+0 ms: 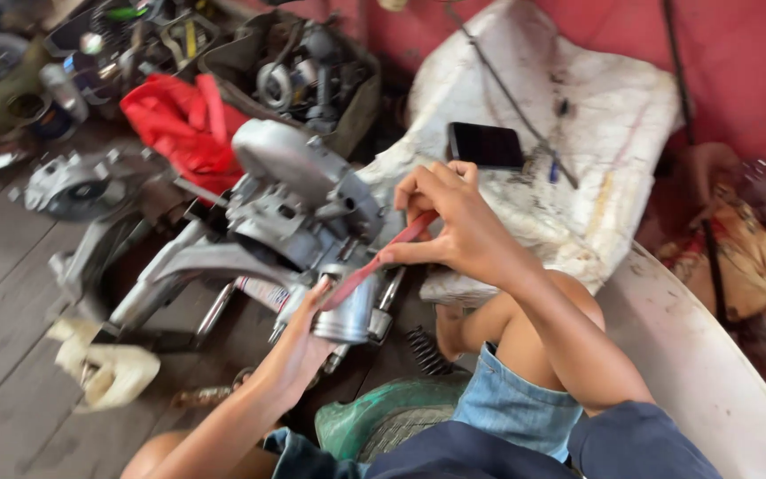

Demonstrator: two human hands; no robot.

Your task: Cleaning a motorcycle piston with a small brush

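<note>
A grey metal engine block lies on the wooden floor in front of me. My left hand grips a shiny metal cylinder part at the engine's near end. My right hand holds a thin red strip-like tool that slants down to the top of that cylinder. Both forearms reach in from the bottom of the head view, over my bent knee in blue denim shorts.
A red cloth and a bag of tools lie behind the engine. A black phone rests on a dirty white cushion. A coil spring, a round engine cover and a pale rag lie on the floor.
</note>
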